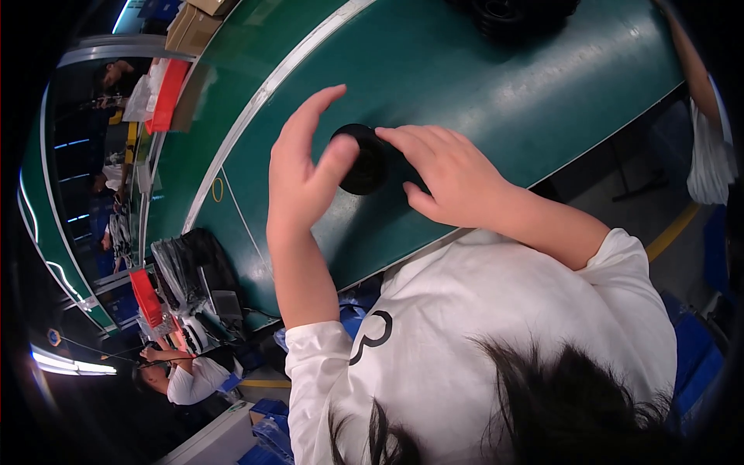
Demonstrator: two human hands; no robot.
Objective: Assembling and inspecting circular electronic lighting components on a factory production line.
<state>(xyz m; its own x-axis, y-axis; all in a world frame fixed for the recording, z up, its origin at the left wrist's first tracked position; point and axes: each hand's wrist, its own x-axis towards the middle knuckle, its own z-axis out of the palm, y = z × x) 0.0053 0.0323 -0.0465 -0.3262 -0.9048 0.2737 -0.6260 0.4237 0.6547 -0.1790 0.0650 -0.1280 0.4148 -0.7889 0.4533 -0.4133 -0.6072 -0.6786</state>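
Note:
A black, round, wheel-like part point(370, 172) sits on the green tabletop between my two hands; its exact kind is too dark to tell. My left hand point(298, 174) is beside its left edge with fingers stretched upward. The left thumb, slightly blurred, passes over part of the black piece. From the right, my right hand point(446, 167) reaches in with fingers extended and thumb apart. Its index fingertip is at the part's upper right rim, and I cannot tell whether it presses there. Neither hand is closed around the part.
Black ridged round parts point(504, 15) lie at the table's far side. A pale strip point(256, 101) borders the green work surface point(480, 85). Black plastic-wrapped items point(186, 267) stand at lower left. Other people sit nearby, one arm point(694, 74) at the right edge.

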